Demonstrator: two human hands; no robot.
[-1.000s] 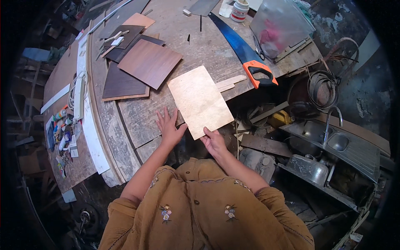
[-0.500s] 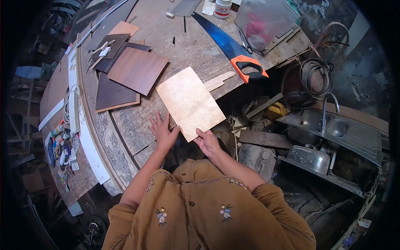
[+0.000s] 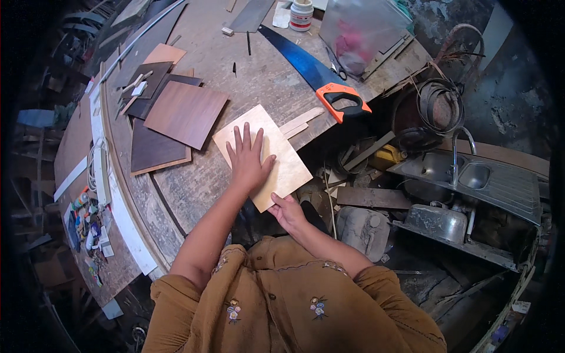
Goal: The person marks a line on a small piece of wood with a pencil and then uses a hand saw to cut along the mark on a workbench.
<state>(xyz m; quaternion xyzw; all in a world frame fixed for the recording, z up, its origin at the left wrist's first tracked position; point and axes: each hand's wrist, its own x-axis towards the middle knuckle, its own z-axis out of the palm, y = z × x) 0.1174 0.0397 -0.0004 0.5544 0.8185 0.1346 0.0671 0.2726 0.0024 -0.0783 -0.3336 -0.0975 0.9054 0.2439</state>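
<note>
A pale, square-cut plywood panel (image 3: 288,165) lies at the front edge of the worktable, its near corner jutting past the edge. My left hand (image 3: 250,162) rests flat on its face with the fingers spread. At the near corner my right hand (image 3: 288,212) pinches the panel, thumb on top and fingers partly hidden beneath. Thin wooden strips (image 3: 300,122) stick out by the panel's far right side. A handsaw (image 3: 312,70) with a blue blade and an orange and black handle lies farther right. To the left, a reddish-brown board (image 3: 185,115) tops a stack of dark boards (image 3: 156,150).
At the back stand a white jar (image 3: 301,16) and a clear plastic bag (image 3: 359,35), with scissors (image 3: 336,65) beside the bag. A metal sink (image 3: 435,167) and a grey jerrycan (image 3: 364,231) are below on the right. A white power strip (image 3: 101,176) runs along the left.
My left hand has moved from the panel's left edge onto its face, fingers spread. My right hand keeps hold of the near corner. The view has shifted slightly.
</note>
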